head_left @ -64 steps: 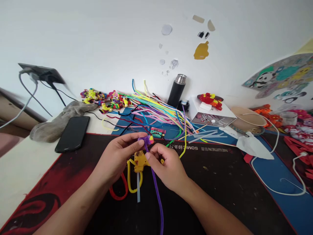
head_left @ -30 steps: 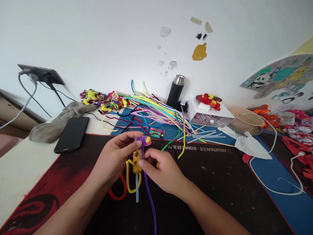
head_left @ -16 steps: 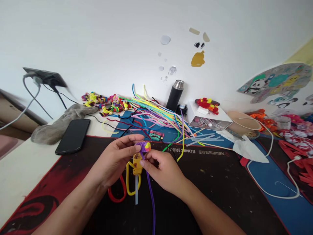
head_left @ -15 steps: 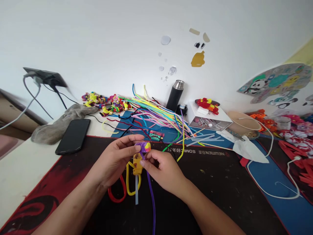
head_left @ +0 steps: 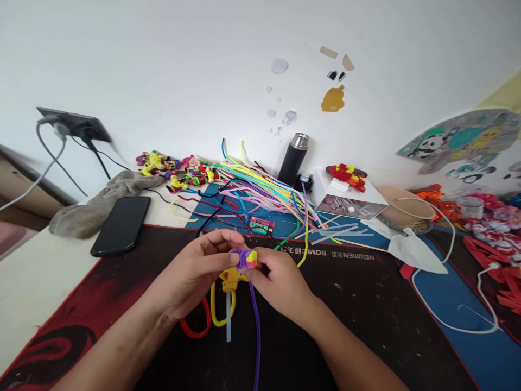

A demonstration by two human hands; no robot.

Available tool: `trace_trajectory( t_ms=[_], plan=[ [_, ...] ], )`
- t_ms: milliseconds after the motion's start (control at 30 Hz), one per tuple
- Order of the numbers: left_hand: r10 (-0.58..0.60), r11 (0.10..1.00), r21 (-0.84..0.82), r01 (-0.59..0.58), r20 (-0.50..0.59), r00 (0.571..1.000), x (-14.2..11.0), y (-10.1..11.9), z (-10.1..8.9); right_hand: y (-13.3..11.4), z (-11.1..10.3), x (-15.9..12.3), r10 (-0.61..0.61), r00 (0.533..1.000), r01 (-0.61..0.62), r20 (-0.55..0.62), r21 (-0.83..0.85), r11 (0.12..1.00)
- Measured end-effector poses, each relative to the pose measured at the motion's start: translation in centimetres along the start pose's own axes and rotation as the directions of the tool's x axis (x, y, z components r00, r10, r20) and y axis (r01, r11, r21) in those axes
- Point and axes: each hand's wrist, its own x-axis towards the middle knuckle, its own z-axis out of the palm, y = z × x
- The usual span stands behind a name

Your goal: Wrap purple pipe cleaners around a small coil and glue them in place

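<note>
The tubular fuzzy purple coil (head_left: 245,258), yellow-and-pink tipped, is mid-scene, pinched by your left hand (head_left: 203,271); your right hand (head_left: 285,282) pinches its velvety purple strand (head_left: 256,331). Beneath lies a yellow plastic glue gun (head_left: 232,282); farther, slender multicoloured fuzzy stems (head_left: 264,187) spread.

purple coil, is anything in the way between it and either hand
Nothing visible: the left hand pinches the purple coil directly, and the right hand is right beside it, its fingertips partly hidden. The yellow glue gun shows below the coil, not between.
</note>
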Motion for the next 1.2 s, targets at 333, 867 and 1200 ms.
trace_trajectory(
  t_ms=[333,867,1200],
  plan=[
    [0.046,0.967,0.245,-0.071,0.109,0.993,-0.5,0.0,-0.1,0.5,-0.9,0.2,-0.022,1.0,0.021,0.001,-0.188,0.982],
    [0.057,0.803,0.564,-0.19,0.245,0.968,-0.9,-0.3,0.5,1.4,-1.3,0.4,-0.081,0.995,0.098,0.059,-0.398,0.912],
    [0.08,0.67,0.709,-0.222,0.228,0.97,-0.8,-1.6,0.0,1.2,-1.8,0.4,-0.149,0.989,0.143,0.02,-0.438,0.888]
  ],
)
